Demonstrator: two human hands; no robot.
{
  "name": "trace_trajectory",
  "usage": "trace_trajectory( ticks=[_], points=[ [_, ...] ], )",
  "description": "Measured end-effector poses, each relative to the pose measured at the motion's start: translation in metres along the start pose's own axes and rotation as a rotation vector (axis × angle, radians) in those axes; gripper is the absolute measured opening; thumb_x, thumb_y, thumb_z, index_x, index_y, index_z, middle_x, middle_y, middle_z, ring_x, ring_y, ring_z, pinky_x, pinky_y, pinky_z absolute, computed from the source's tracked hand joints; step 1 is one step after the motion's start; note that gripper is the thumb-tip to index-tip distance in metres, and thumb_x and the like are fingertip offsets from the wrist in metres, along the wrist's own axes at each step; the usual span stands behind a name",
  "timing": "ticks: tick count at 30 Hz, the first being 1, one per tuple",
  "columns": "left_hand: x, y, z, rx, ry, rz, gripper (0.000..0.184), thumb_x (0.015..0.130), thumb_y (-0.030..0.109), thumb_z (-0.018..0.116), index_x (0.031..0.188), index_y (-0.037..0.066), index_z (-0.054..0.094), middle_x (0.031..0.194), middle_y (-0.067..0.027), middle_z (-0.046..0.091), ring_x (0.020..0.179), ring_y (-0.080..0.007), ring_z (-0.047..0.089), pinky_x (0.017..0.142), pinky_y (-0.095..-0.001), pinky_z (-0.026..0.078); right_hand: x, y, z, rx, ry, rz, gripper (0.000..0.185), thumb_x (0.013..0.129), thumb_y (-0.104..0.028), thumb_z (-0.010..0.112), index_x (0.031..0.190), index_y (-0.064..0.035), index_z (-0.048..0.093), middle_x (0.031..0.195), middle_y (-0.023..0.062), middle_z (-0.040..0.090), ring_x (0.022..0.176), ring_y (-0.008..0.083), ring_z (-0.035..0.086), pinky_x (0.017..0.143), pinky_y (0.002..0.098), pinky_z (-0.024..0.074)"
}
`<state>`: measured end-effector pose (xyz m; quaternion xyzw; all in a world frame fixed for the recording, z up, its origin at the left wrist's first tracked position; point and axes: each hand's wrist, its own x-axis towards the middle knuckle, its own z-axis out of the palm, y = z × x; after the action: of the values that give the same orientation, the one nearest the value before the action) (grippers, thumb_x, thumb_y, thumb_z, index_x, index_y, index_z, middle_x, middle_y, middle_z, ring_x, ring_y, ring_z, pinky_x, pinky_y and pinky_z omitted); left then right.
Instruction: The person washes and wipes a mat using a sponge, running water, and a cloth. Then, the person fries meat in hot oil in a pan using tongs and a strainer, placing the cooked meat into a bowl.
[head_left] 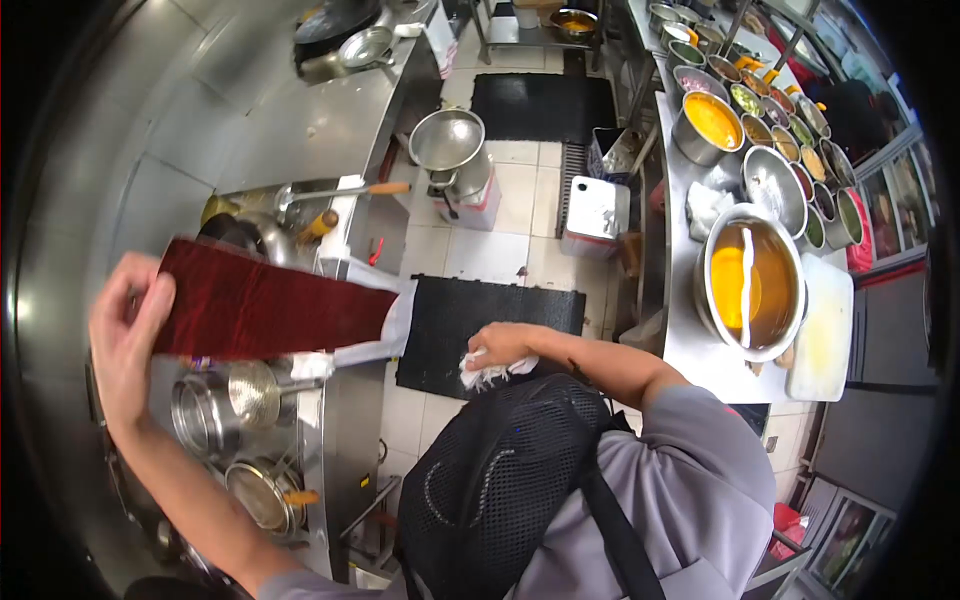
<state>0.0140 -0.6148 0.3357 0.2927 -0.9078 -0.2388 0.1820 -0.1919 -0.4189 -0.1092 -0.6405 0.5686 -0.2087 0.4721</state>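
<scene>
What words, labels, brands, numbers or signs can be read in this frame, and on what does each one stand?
None can be read.
Yellow sticker on the counter's side: too small to read.
White-and-red container under the colander: any print is too blurred to read.
Dark red panel in the left hand: no lettering visible.

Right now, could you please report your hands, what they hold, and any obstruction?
Left hand gripping dark red panel. Right hand clutching white cloth. Perforated skimmer near panel, possibly in the way.
</scene>
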Motion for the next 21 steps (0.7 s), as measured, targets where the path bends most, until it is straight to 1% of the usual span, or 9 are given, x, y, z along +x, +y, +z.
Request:
trace_trajectory(
  ticks=[3, 6, 8, 9, 10, 14, 16, 19, 21],
  points=[
    [0.1, -0.007, 0.032, -0.135, -0.064, 0.037, 0.015, 0.093, 0.015, 0.063, 0.084, 0.004, 0.057, 0.08, 0.0043, 0.051, 0.074, -0.0034, 0.043, 0.066, -0.0195, 0.035, -0.011, 0.025, -0.062, -0.098, 0.134, 0.199, 0.05, 0.088, -0.05, 0.059, 0.111, -0.0056, 0.068, 0.108, 0.0209, 0.068, 0.106, 0.0381, 0.063, 0.092, 0.0436, 0.0484],
    [0.193, -0.014, 0.066, -0.312, -0.153, 0.077, 0.015, 0.093, 0.017, 0.064, 0.086, 0.005, 0.059, 0.08, 0.0053, 0.057, 0.073, -0.002, 0.049, 0.067, -0.0179, 0.038, -0.031, 0.052, -0.11, 0.027, 0.347, 0.301, 0.054, 0.087, -0.052, 0.06, 0.106, -0.0016, 0.068, 0.101, 0.0237, 0.068, 0.1, 0.0389, 0.064, 0.089, 0.044, 0.0491],
    [0.251, -0.016, 0.092, -0.388, -0.219, 0.189, 0.015, 0.093, 0.018, 0.064, 0.088, 0.005, 0.061, 0.08, 0.0051, 0.061, 0.073, -0.0016, 0.054, 0.067, -0.0181, 0.041, -0.044, 0.075, -0.131, 0.057, 0.443, 0.354, 0.057, 0.087, -0.053, 0.061, 0.105, 0.0001, 0.068, 0.101, 0.0258, 0.068, 0.098, 0.0402, 0.064, 0.087, 0.0443, 0.0498],
    [0.28, -0.016, 0.105, -0.403, -0.231, 0.202, 0.015, 0.093, 0.018, 0.064, 0.088, 0.005, 0.061, 0.08, 0.0051, 0.061, 0.073, -0.0016, 0.054, 0.067, -0.0181, 0.041, -0.051, 0.082, -0.141, 0.093, 0.487, 0.469, 0.057, 0.086, -0.054, 0.061, 0.105, 0.0002, 0.067, 0.1, 0.0264, 0.067, 0.097, 0.0409, 0.064, 0.086, 0.0445, 0.05],
    [0.307, -0.015, 0.119, -0.413, -0.268, 0.264, 0.015, 0.093, 0.019, 0.065, 0.089, 0.005, 0.062, 0.08, 0.0052, 0.061, 0.073, -0.0014, 0.054, 0.066, -0.0183, 0.042, -0.059, 0.089, -0.146, 0.134, 0.53, 0.586, 0.058, 0.086, -0.054, 0.061, 0.105, 0.0004, 0.067, 0.099, 0.0271, 0.067, 0.097, 0.0416, 0.064, 0.085, 0.0448, 0.0502],
    [0.409, -0.008, 0.176, -0.547, -0.445, 0.401, 0.016, 0.093, 0.02, 0.066, 0.091, 0.004, 0.064, 0.081, 0.0041, 0.063, 0.074, -0.0014, 0.056, 0.066, -0.0193, 0.044, -0.085, 0.133, -0.151, 0.122, 0.585, 0.781, 0.062, 0.086, -0.058, 0.06, 0.106, 0.0011, 0.067, 0.1, 0.027, 0.067, 0.099, 0.0425, 0.063, 0.085, 0.0453, 0.0497],
    [0.46, 0.004, 0.202, -0.529, -0.528, 0.476, 0.016, 0.092, 0.021, 0.067, 0.091, 0.006, 0.064, 0.083, 0.0061, 0.061, 0.077, -0.0021, 0.054, 0.072, -0.0196, 0.042, -0.098, 0.155, -0.145, 0.132, 0.671, 0.849, 0.063, 0.086, -0.058, 0.061, 0.107, 0.0011, 0.066, 0.102, 0.0268, 0.066, 0.101, 0.042, 0.063, 0.087, 0.0443, 0.0494],
    [0.529, 0.027, 0.243, -0.6, -0.632, 0.465, 0.016, 0.093, 0.022, 0.066, 0.092, 0.006, 0.065, 0.084, 0.0057, 0.063, 0.075, -0.0018, 0.054, 0.071, -0.0198, 0.042, -0.11, 0.148, -0.158, 0.344, 0.852, 1.019, 0.062, 0.086, -0.055, 0.064, 0.111, 0.0014, 0.066, 0.108, 0.0269, 0.066, 0.106, 0.0407, 0.063, 0.091, 0.0418, 0.0489],
    [0.578, 0.04, 0.275, -0.586, -0.645, 0.592, 0.017, 0.093, 0.023, 0.066, 0.092, 0.005, 0.066, 0.084, 0.0051, 0.064, 0.074, -0.0014, 0.054, 0.07, -0.02, 0.043, -0.112, 0.152, -0.162, 0.43, 0.895, 1.069, 0.062, 0.085, -0.055, 0.064, 0.112, 0.0012, 0.066, 0.109, 0.027, 0.066, 0.107, 0.0403, 0.063, 0.092, 0.0414, 0.0487]
  ],
)
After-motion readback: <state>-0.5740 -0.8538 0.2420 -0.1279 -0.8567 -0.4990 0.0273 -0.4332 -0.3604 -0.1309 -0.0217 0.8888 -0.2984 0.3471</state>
